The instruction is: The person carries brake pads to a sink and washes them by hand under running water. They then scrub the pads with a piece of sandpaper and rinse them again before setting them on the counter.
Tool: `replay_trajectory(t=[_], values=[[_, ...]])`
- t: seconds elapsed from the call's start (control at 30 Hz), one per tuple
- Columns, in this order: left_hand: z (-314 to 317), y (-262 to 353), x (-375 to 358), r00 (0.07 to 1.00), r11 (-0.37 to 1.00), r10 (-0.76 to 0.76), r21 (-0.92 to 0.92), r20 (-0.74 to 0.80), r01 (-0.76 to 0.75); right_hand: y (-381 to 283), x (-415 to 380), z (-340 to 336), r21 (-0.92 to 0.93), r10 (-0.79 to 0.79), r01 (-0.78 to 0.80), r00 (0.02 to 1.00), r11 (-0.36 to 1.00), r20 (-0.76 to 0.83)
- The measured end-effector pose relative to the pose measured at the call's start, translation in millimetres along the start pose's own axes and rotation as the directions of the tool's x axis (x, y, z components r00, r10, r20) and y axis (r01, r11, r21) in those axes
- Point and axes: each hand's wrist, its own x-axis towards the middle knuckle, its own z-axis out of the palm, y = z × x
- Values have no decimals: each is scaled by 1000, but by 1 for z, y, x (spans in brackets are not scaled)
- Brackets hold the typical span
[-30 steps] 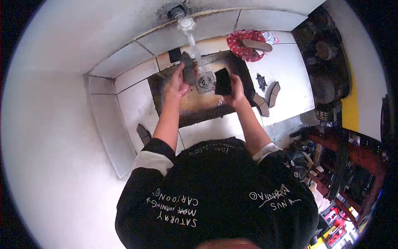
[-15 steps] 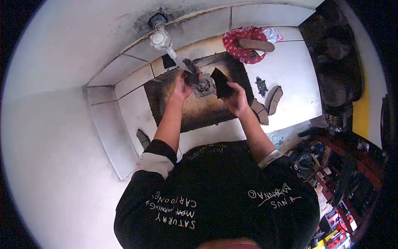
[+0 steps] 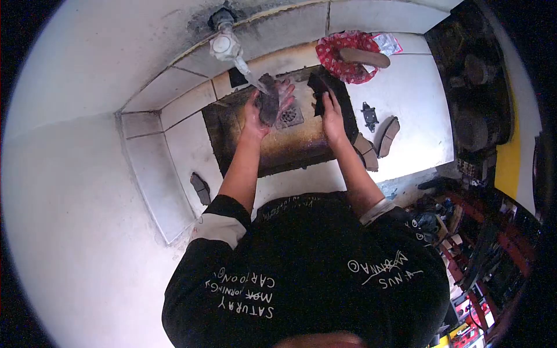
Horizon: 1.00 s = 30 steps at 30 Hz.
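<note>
A dark brake pad (image 3: 268,103) lies across the palm of my left hand (image 3: 253,120), thumb on one side and spread fingers on the other. Water (image 3: 253,79) runs from the white tap (image 3: 225,47) onto that pad. My right hand (image 3: 332,120) holds a dark, ragged-edged sheet (image 3: 318,87), which looks like sandpaper, over the right side of the sunken, stained basin (image 3: 272,153). Between the hands, at the basin's bottom, the drain grate (image 3: 289,116) shows.
Brake pads (image 3: 388,138) and a small black metal plate (image 3: 369,116) lie on the white tiled ledge to the right. Another brake pad (image 3: 200,188) is at left. Behind sits a red patterned bag (image 3: 342,62) with a tan, elongated block (image 3: 364,57) on it. Cluttered shelves (image 3: 464,220) stand at lower right.
My left hand has opened out its fingers, and the brake pad now lies more exposed under the water. My right hand has moved up and slightly right with the dark sheet.
</note>
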Motion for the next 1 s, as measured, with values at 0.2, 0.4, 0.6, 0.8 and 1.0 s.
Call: replay_trajectory(t=[0.2,0.4,0.6,0.8,1.0], values=[[4,-10,0,988,992,-105,87,113,95,9,-9,-18,-507,-433,372,901,778,-3],[4,-23,-9,993,972,-113,213,34,103,-12,-40,-17,-673,-356,495,868,550,347],[9,-26,-16,998,856,-51,513,-25,56,-12,-48,-2,-412,-473,817,572,403,670],[3,-23,-17,1000,787,-19,616,-19,26,-10,-46,18,-322,-460,827,533,461,710],[1,-17,-21,1000,806,-5,591,-7,8,-6,-43,29,-290,-469,828,521,479,713]])
